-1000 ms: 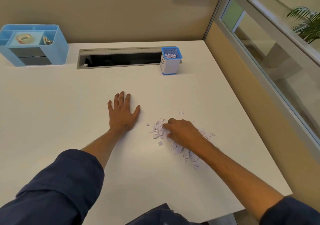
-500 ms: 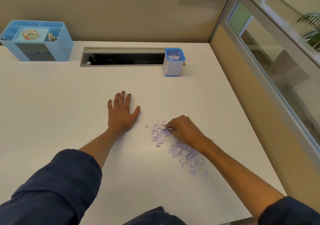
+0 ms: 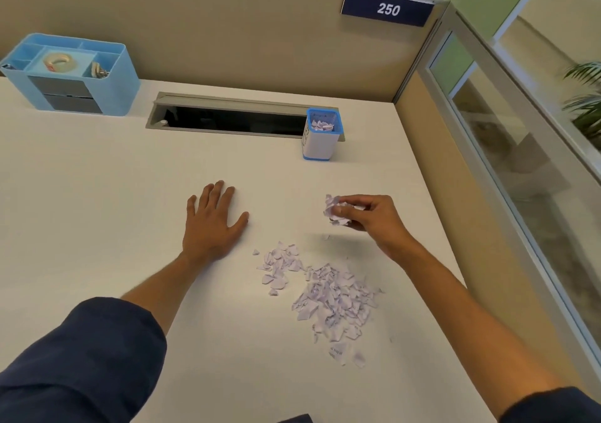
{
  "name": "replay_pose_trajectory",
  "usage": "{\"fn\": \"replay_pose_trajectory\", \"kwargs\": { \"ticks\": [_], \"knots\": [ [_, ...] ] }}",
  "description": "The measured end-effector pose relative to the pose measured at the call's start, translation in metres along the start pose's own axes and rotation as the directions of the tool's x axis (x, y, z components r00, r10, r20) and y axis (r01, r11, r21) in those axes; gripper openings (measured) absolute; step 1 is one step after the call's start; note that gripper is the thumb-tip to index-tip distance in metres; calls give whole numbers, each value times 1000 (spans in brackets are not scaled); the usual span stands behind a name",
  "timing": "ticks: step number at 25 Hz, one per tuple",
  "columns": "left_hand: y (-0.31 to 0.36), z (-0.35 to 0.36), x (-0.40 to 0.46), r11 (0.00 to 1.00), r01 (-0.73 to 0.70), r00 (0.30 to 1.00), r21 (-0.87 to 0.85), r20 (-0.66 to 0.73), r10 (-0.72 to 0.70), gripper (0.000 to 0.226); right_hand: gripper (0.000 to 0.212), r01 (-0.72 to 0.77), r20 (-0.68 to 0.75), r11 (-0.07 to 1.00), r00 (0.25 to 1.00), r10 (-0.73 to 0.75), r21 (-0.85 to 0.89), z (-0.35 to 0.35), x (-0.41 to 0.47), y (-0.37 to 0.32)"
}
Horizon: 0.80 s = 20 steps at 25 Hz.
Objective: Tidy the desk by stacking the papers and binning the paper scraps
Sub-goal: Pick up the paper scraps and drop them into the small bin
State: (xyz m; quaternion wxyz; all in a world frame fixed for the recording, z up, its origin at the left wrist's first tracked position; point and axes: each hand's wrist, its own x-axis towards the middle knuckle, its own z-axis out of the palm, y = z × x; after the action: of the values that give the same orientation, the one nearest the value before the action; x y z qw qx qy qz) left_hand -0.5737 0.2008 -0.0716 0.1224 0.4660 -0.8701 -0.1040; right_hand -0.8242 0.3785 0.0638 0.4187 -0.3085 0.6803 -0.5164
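Observation:
A heap of small white paper scraps [image 3: 328,295] lies on the white desk [image 3: 97,211], right of centre. My right hand [image 3: 374,217] hovers above the desk beyond the heap, pinched on a bunch of scraps [image 3: 336,209]. A small white bin with a blue mesh rim [image 3: 320,134] stands further back, with scraps inside it. My left hand [image 3: 211,224] rests flat on the desk, fingers spread, left of the heap. No stacked papers are in view.
A light blue desk organiser [image 3: 70,74] with a tape roll sits at the back left. An open cable slot [image 3: 227,120] runs along the back, touching the bin's left side. A beige partition and a glass panel close the desk's back and right.
My right hand has closed on a bunch of scraps, lifted off the heap and moved toward the bin. The left hand stays flat. The camera tilted upward.

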Motion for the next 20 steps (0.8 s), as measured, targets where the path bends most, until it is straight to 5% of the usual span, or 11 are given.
{"fn": "replay_pose_trajectory", "kwargs": {
  "ticks": [5, 11, 16, 20],
  "knots": [
    [0, 1, 0, 1000, 5, 1000, 2, -1, -5, 72, 21, 22, -70, 999, 997, -25, -36, -19, 58, -40],
    [0, 2, 0, 1000, 12, 1000, 5, -2, -12, 70, 21, 93, -141, 955, 980, -137, -282, -34, 168, -68],
    [1, 1, 1, 1000, 18, 1000, 3, -5, -18, 70, 20, 141, -19, 693, 976, -218, -707, -16, 221, -90],
    [2, 1, 1, 1000, 23, 1000, 9, -4, -23, 70, 27, 117, 80, 478, 992, -98, -870, 6, 242, -93]
  ]
}}
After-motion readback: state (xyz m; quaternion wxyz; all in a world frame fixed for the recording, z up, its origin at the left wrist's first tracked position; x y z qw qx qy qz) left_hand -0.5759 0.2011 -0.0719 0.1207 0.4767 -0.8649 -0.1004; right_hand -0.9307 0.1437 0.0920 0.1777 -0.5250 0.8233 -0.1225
